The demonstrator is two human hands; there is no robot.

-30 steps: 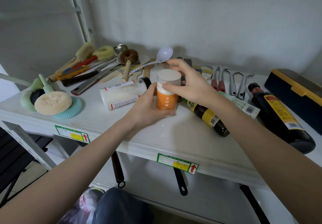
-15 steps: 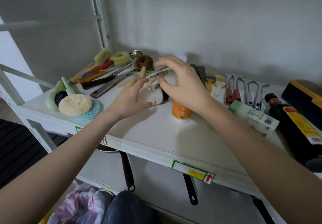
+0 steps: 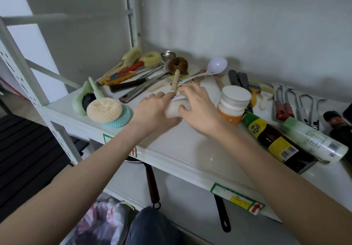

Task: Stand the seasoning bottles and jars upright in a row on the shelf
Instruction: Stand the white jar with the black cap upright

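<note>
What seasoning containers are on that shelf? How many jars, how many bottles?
Jars: 2 (orange jar upright, white jar lying under the hands)
Bottles: 3, all lying (yellow-label bottle, pale green bottle, dark bottle at the right edge)
Total: 5

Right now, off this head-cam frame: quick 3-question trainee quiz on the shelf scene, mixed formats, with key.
1. True or false: the orange jar stands upright.
2. Both hands are on: A) the white jar B) the ladle C) the green bottle
3. Fill in: the dark bottle with the yellow label is ___ on the shelf.

Key: 1 true; 2 A, left hand and right hand; 3 lying.
</note>
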